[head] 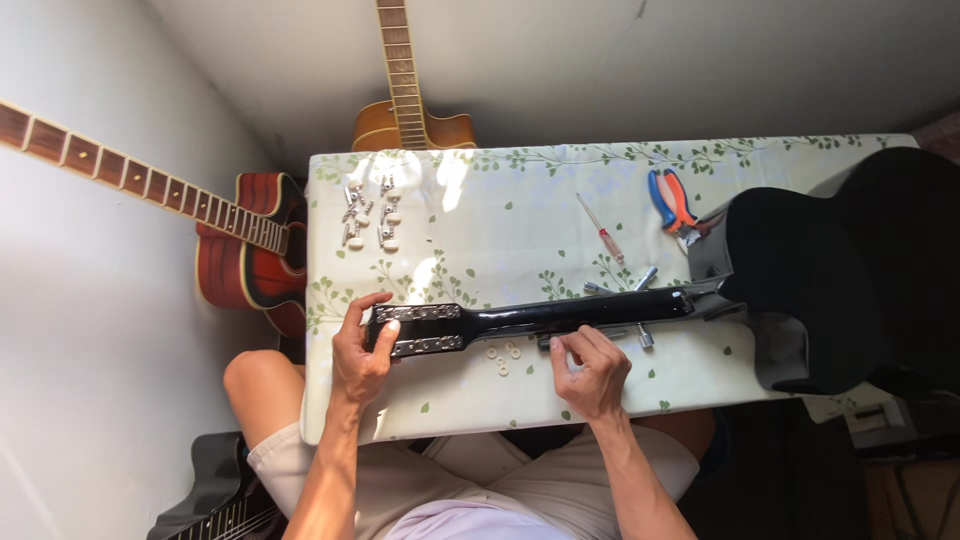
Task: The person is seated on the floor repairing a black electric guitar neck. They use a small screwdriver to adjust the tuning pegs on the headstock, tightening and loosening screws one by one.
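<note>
A black guitar (840, 270) lies face down across the table, its neck (560, 313) pointing left and its headstock (420, 328) near the front left. My left hand (360, 350) grips the end of the headstock, where two metal tuner plates show. My right hand (590, 368) rests at the front side of the neck, fingers pinched on a thin dark tool lying beside it. A few small white washers (503, 358) lie on the cloth between my hands.
The table (520, 200) wears a leaf-print cloth. Loose tuning pegs (370, 215) sit at the back left, a red screwdriver (602, 230), blue-orange pliers (672, 200) and a metal wrench (640, 300) near the neck. Other guitars (250, 240) lean against the walls.
</note>
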